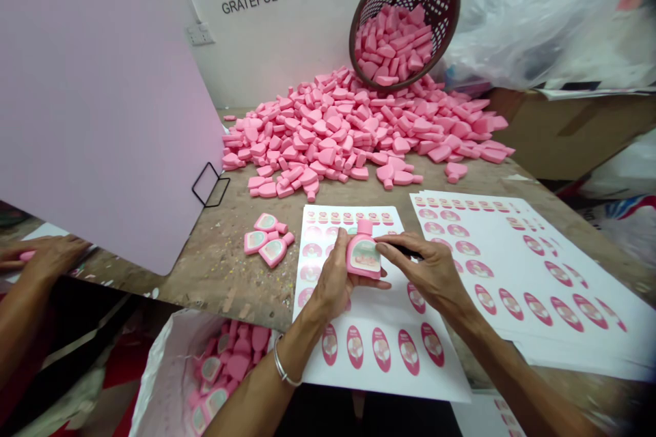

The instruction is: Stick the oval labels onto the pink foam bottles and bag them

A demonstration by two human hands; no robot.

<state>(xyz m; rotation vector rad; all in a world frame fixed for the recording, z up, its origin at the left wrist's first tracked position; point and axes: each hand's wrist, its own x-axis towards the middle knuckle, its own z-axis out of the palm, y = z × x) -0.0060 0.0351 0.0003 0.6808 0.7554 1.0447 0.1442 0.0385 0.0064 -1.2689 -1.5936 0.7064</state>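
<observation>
Our 2 hands work over the sticker sheet [359,348], the left hand [333,280] closed around a pink foam bottle [361,263] and the right hand [428,273] pinching a dark tool [407,251]; labelling seems in hand, and pressing the label [366,259] flat looks needed next.
</observation>
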